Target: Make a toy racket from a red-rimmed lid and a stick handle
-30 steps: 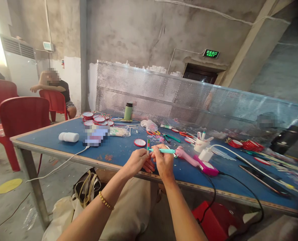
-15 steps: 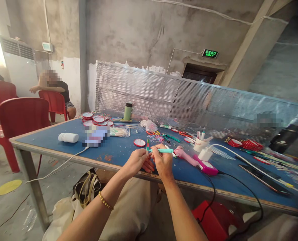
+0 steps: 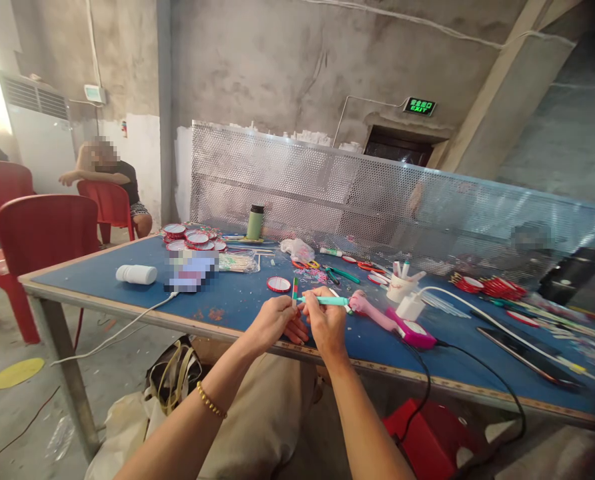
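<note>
My left hand [image 3: 276, 320] is closed at the table's near edge, pinching a narrow stick [image 3: 295, 289] banded in green, red and a dark colour, which stands nearly upright. In my right hand [image 3: 326, 327] is a teal marker pen [image 3: 335, 301], held level between thumb and fingers. The pen's left end meets the lower part of the stick; whether it touches, I cannot tell. My fingers hide the stick's bottom. Just behind the stick lies a round red-rimmed disc [image 3: 279, 285] with a pale face.
Right of my hands lie a pink tool [image 3: 375, 313], a magenta device [image 3: 415, 333], a white pen cup [image 3: 399, 288] and a dark phone [image 3: 527, 357]. Pliers [image 3: 345, 275], a white bottle [image 3: 136, 274] and a green bottle [image 3: 255, 223] stand or lie around. A person [image 3: 110, 173] sits at left.
</note>
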